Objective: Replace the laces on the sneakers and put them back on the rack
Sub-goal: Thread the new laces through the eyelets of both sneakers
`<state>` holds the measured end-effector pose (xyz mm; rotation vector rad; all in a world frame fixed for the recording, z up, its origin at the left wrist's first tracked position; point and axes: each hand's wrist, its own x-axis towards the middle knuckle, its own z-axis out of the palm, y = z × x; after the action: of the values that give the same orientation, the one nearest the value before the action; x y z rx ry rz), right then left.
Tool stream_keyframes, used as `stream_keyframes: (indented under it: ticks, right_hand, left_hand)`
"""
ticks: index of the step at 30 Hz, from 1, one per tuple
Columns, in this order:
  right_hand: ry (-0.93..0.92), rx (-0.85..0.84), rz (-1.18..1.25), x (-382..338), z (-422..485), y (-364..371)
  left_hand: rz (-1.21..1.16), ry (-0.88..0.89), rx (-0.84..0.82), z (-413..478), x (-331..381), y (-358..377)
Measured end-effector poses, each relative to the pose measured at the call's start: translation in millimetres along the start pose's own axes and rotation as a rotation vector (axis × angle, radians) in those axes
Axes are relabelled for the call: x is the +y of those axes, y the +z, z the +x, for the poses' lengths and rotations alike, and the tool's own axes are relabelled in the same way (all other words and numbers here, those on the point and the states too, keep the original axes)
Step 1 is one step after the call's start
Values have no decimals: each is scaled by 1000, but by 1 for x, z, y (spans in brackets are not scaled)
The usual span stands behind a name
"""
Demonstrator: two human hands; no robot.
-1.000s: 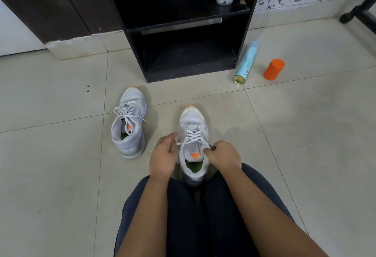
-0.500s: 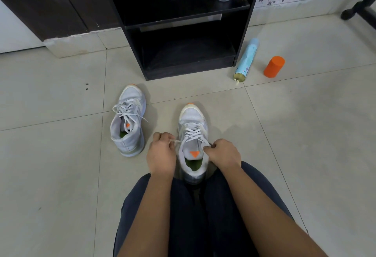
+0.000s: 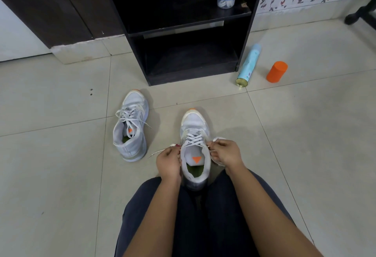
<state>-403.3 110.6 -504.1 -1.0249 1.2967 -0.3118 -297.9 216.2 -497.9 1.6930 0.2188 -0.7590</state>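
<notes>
Both hands pinch lace ends beside near sneaker (image 3: 195, 134): left hand (image 3: 168, 163) left of it, right hand (image 3: 225, 153) right. Second sneaker (image 3: 131, 130) farther left.

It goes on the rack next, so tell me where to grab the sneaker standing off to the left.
Take the left sneaker by its heel collar, coming from above on your side. It stands on its sole, heel towards you, toe towards the rack, mouth open upward, so the rim should hook easily from inside. Avoid the loose laces up front.
</notes>
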Motion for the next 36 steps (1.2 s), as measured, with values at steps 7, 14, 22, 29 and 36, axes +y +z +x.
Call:
stream_keyframes:
  ticks: [7,14,22,29,36]
  right_hand:
    - [-6,-64,-41,-8,-8,0]
    - [-217,-80,-152,-31,-29,6]
    - [-464,-151,-149,-98,-67,0]
    - [-723,-155,-101,-163,-104,-6]
    - [-805,-206,-62,-188,-128,1]
  left_hand:
    - [-68,5,-104,-1,-2,6]
    - [99,411,-144,-20,28,4]
    - [84,672,-198,-50,99,-1]
    - [17,869,-218,-81,154,-1]
    - [-56,915,-261,-108,187,-9]
